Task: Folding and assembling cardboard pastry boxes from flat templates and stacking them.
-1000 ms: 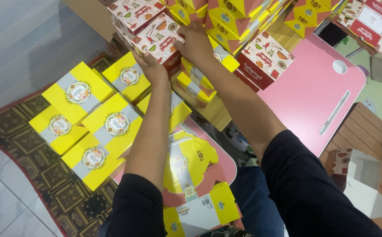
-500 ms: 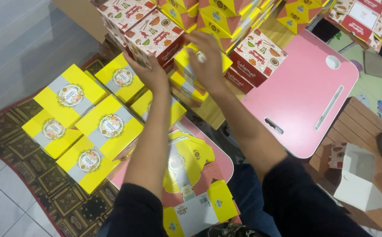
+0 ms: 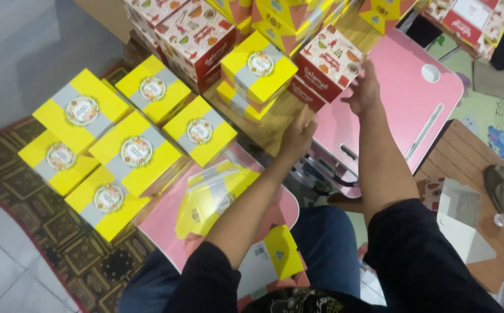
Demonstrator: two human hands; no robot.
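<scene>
Yellow boxes, each with a grey band and a round label, fill the left and middle of the view; nearest the person, a flat yellow carton blank [image 3: 208, 194] lies on a pink tray [image 3: 165, 223] over the lap. Beyond it, six closed yellow boxes sit packed together on a patterned rug [image 3: 72, 255], the closest of them [image 3: 108, 203] at the rug's near side. Further up, the left hand [image 3: 298, 134] is held loosely open with fingers apart, gripping nothing, just below a small stack of yellow boxes [image 3: 258, 72] and not clearly touching it. The right hand [image 3: 365, 93] is also open, fingers spread and empty, hovering over the edge of a pink folding table [image 3: 402, 110], just beside a red-and-white printed box [image 3: 328, 66]. Both arms wear dark sleeves. Behind the stack stand more red-and-white printed boxes [image 3: 194, 35] and yellow ones piled higher. At far right a white folded carton [image 3: 460, 223] rests on a wooden surface [image 3: 466, 156].
</scene>
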